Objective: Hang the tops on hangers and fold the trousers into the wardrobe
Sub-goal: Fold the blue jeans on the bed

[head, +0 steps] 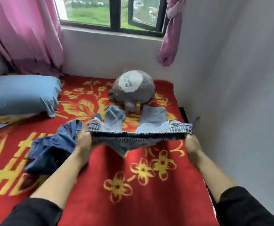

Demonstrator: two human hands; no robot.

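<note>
1. Black sleeves (35, 212) are seen at the bottom edge, and both bare forearms are reached forward over the red flowered blanket (133, 193)
2. The left hand (84, 141) is closed on the left end of the elastic waistband (149, 135) of the pale denim trousers (138, 141); the cloth is gripped in the palm, while some fingertips are stretched forward above the band
3. The right hand (192, 143) is clamped on the right end of the same band, close to the white wall (231, 79); its fingers are mostly hidden by the fabric, so no more than a firm pinch can be told
4. The band is pulled taut from side to side between the two hands and appears to be raised a little off the blanket, with a slack fold sagging under its middle
5. Both legs are laid on the blanket and run away from the person, spread apart, their hems turned towards the grey plush toy (133, 88). The long axis is thus set straight out from the grip and crosswise to the band. Neither hand is nearer, so a first fold is judged to need one hand carried across to the other, laying leg on leg
6. A crumpled dark blue garment (51, 147) is heaped just beside the left hand, touching that corner of the trousers, and could be caught in the fold
7. Farther off, a blue pillow (18, 93) is seen at the left, then the window (115, 12) and the pink curtain (18, 30); no wardrobe or hanger is shown
</note>
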